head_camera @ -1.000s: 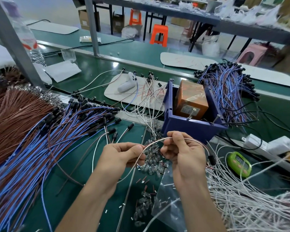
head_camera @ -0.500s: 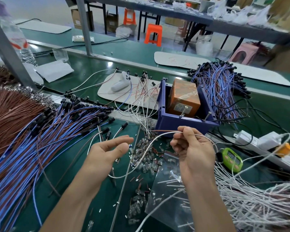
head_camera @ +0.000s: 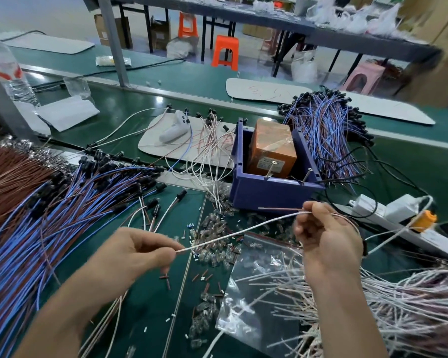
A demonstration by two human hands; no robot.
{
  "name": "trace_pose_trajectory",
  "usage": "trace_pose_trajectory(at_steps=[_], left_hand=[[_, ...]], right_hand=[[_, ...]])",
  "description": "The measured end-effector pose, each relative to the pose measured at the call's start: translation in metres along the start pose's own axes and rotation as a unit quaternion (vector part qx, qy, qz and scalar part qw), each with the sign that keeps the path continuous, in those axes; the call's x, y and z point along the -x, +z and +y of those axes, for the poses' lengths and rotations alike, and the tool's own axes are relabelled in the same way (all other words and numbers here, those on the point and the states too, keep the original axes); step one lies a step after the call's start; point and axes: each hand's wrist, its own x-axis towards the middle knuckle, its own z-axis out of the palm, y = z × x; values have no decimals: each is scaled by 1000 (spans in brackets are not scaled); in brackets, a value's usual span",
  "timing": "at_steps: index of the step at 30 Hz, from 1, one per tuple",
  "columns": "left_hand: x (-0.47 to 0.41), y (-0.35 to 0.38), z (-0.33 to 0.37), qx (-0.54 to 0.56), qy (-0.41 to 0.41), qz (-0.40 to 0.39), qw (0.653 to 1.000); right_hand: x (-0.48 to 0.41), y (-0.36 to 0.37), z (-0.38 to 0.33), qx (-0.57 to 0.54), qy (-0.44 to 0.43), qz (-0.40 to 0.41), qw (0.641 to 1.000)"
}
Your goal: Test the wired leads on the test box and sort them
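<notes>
The lead (head_camera: 243, 230) under test is held clear of the table (head_camera: 145, 301), stretched between both hands on the near side of the test box (head_camera: 272, 148). The left hand (head_camera: 137, 251) pinches the white end between thumb and forefinger, and its grip is pressed together on the wire tip. The right hand (head_camera: 326, 236) has its fingers curled round the other part of the lead. A brown end projects left from that grip, toward the bin (head_camera: 274, 192) that houses the test box.

Stretching the lead probably separates its two ends so that each can go to one of the two metal pins (head_camera: 269, 174) on the near rim of the bin. No end touches a pin, so the test step appears pending.

Piles lie at the sides: blue leads (head_camera: 62, 215) at the left, white leads (head_camera: 398, 301) near right, and a further bundle (head_camera: 326, 135) far right of the bin. This layout likely keeps each pile within reach for sorting.
</notes>
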Motion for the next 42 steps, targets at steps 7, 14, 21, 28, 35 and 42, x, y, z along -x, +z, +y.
trace_pose_trajectory(at_steps=[7, 14, 21, 28, 35, 42], left_hand=[[-2, -26, -4, 13, 18, 150, 988], [-14, 9, -7, -118, 14, 197, 973], [-19, 58, 22, 17, 73, 103, 992], [-26, 71, 23, 102, 78, 138, 982], [-22, 70, 26, 296, 65, 97, 948], [-24, 75, 23, 265, 58, 140, 952]], right_hand=[[-8, -14, 9, 57, 41, 11, 997], [2, -4, 13, 171, 33, -167, 970], [34, 32, 28, 264, 55, -273, 924], [41, 38, 31, 221, 56, -279, 933], [39, 36, 31, 107, 47, -155, 981], [40, 36, 29, 114, 37, -156, 981]])
